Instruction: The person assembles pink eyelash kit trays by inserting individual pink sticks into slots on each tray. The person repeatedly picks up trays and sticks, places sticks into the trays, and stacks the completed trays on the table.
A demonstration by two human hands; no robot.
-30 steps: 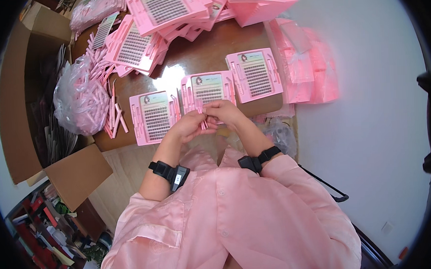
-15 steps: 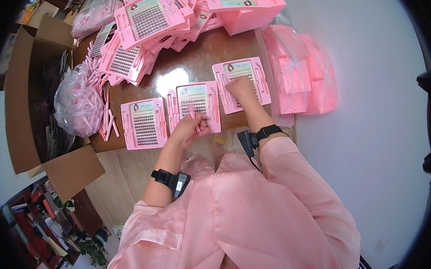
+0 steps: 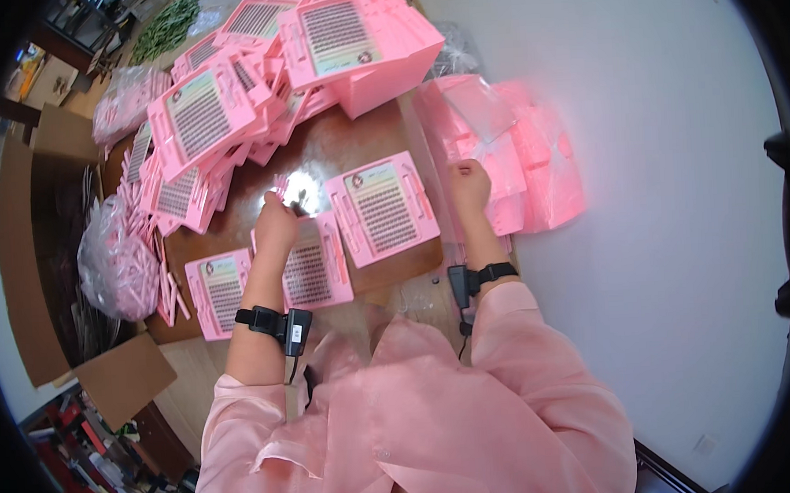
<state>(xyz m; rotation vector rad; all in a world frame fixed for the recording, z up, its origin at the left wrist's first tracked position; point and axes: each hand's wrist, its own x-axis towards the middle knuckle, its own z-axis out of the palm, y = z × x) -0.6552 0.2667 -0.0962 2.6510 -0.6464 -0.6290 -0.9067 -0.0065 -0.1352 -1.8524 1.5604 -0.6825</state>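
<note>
My left hand [image 3: 276,223] is closed around a few small pink tubes [image 3: 280,185], held above the table behind the middle tray. My right hand [image 3: 470,189] is curled in front of the pink goods in clear bags, right of the table; what its fingers hold, if anything, I cannot make out. Three pink trays of false lashes lie near the table's front edge: a left tray [image 3: 223,295], a middle tray [image 3: 315,263] and a right tray [image 3: 385,210]. My left forearm and hand partly cover the left and middle trays. Slim tools sit in the side slots of the right tray.
Piled pink lash trays [image 3: 200,114] fill the back of the brown table [image 3: 320,140]. A clear bag of pink tubes [image 3: 118,263] stands at the left beside an open cardboard box [image 3: 25,263]. Bagged pink goods [image 3: 537,165] are at the right, near a pale wall [image 3: 666,191].
My left hand has moved away from over the middle tray toward the back left with the tubes. My right hand has left the right tray and moved right. The view has shifted.
</note>
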